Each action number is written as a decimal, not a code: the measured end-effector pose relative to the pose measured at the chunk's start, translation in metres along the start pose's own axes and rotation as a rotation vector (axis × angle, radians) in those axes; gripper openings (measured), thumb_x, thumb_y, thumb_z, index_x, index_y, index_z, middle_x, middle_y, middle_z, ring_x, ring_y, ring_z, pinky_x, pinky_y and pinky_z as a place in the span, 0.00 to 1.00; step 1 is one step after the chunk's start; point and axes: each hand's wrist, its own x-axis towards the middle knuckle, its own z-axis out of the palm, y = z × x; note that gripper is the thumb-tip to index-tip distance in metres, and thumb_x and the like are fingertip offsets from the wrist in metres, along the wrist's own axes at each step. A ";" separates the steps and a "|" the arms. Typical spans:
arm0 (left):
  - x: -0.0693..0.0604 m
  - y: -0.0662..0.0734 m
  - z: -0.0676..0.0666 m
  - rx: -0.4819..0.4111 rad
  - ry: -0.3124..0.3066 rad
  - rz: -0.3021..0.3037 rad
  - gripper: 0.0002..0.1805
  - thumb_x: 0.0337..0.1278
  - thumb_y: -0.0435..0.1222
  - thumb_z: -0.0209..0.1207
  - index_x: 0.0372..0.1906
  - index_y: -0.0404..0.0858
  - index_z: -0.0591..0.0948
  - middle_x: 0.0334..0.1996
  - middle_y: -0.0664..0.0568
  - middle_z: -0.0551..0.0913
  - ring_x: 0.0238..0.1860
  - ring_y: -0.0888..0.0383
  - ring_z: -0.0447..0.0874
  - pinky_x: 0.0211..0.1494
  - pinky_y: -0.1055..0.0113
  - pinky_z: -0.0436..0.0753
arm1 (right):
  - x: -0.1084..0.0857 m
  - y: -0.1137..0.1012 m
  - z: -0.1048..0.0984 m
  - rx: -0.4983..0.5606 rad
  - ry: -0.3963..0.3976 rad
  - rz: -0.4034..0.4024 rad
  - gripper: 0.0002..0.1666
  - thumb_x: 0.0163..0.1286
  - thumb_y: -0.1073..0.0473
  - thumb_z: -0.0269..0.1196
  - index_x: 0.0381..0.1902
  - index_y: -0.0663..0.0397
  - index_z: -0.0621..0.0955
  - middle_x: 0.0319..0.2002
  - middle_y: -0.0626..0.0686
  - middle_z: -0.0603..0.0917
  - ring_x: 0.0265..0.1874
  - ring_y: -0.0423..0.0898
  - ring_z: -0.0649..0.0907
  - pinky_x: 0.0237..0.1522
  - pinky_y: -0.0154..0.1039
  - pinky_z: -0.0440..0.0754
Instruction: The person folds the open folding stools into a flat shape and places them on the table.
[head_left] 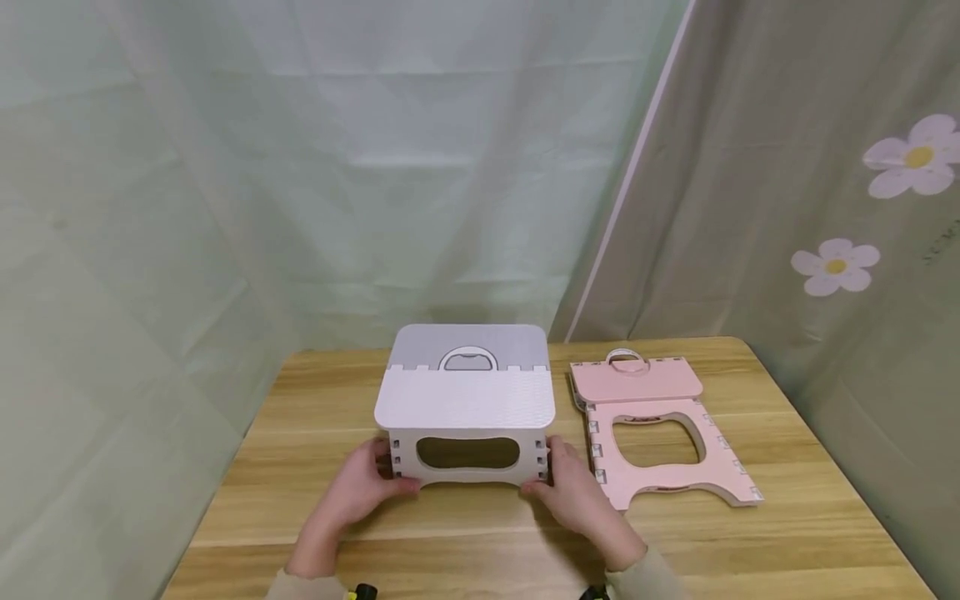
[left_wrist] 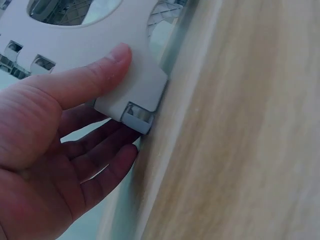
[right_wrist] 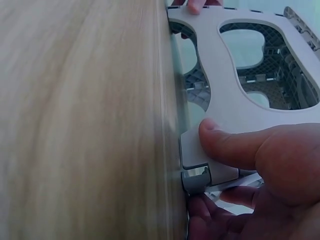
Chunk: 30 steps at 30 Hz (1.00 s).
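Note:
An unfolded folding step stool (head_left: 465,400), white in front and grey behind, stands upright on the wooden table. My left hand (head_left: 362,483) grips the lower left of its front leg panel, thumb on the front face and fingers round the side. At the opposite lower corner my right hand (head_left: 573,492) holds the panel in the same way. In the left wrist view the left thumb (left_wrist: 105,72) presses the white panel near its foot. The right wrist view has the right thumb (right_wrist: 225,142) on the panel, with fingers behind the leg.
A pink folding stool (head_left: 660,433) lies folded flat on the table (head_left: 450,550), right of the white one. Pale curtains (head_left: 450,167) hang behind the table's back edge and along both sides; flowers are printed on the right one.

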 end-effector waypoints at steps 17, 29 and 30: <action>0.003 -0.004 0.004 0.049 0.037 -0.014 0.19 0.44 0.40 0.85 0.43 0.43 0.92 0.51 0.52 0.86 0.51 0.56 0.83 0.58 0.57 0.80 | 0.001 -0.001 0.000 -0.031 -0.012 0.013 0.40 0.64 0.48 0.79 0.63 0.63 0.72 0.47 0.59 0.79 0.43 0.51 0.80 0.48 0.57 0.83; 0.000 -0.006 0.002 0.004 0.008 -0.006 0.16 0.46 0.41 0.84 0.41 0.43 0.92 0.46 0.53 0.89 0.48 0.56 0.85 0.50 0.64 0.83 | 0.002 0.000 -0.001 -0.026 -0.013 0.010 0.37 0.63 0.49 0.79 0.59 0.63 0.73 0.45 0.56 0.79 0.43 0.49 0.79 0.49 0.55 0.82; 0.000 -0.006 0.002 0.002 0.003 -0.003 0.16 0.46 0.41 0.84 0.41 0.42 0.92 0.46 0.53 0.90 0.47 0.56 0.86 0.49 0.65 0.83 | 0.002 0.000 -0.001 -0.024 -0.011 0.011 0.37 0.63 0.49 0.79 0.58 0.63 0.74 0.45 0.56 0.79 0.43 0.49 0.78 0.48 0.55 0.82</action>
